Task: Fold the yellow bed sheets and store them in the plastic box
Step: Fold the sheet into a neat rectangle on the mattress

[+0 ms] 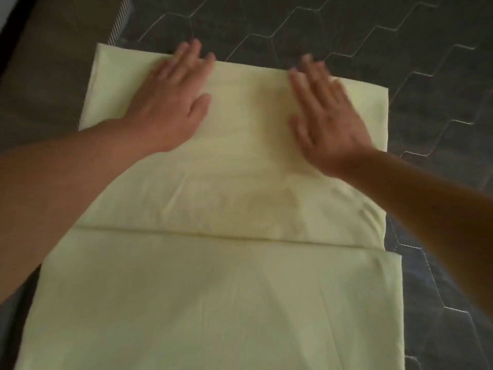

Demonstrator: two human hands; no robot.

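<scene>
A pale yellow bed sheet (226, 198) lies as a long folded strip on a dark quilted surface. Its far part is doubled over the near part, and the doubled layer's edge runs across the strip at mid-height. My left hand (170, 102) lies flat on the far left of the doubled part, fingers straight and reaching the far fold. My right hand (325, 116) presses flat on the far right of the same part. Both hands are blurred. No plastic box is in view.
The dark quilted surface (400, 41) with a stitched hexagon pattern surrounds the sheet on the far and right sides. A striped fabric edge (120, 20) shows at the top left, beside a brown area (42, 84).
</scene>
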